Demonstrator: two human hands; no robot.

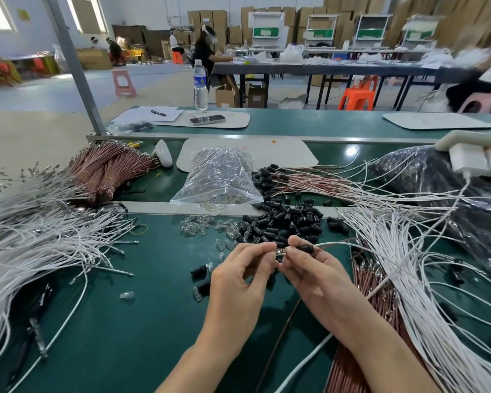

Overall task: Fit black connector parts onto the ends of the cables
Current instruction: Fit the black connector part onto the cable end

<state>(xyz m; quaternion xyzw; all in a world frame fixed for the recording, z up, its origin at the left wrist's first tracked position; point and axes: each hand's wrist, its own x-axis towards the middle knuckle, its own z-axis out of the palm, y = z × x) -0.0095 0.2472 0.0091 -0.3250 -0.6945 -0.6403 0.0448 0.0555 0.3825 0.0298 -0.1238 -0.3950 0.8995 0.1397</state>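
Right hand [315,276] is pinching the black connector [305,248], cable [335,243] trailing toward three o'clock; left hand [238,276] is pinching a small piece [281,252] at its nine o'clock mouth. Best keeping both aligned, pushing straight.

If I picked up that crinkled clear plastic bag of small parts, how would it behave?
The clear plastic bag would probably sag and shift: it lies slumped, full of loose small pieces. Its glossy, wrinkled film may be slippery to pinch.
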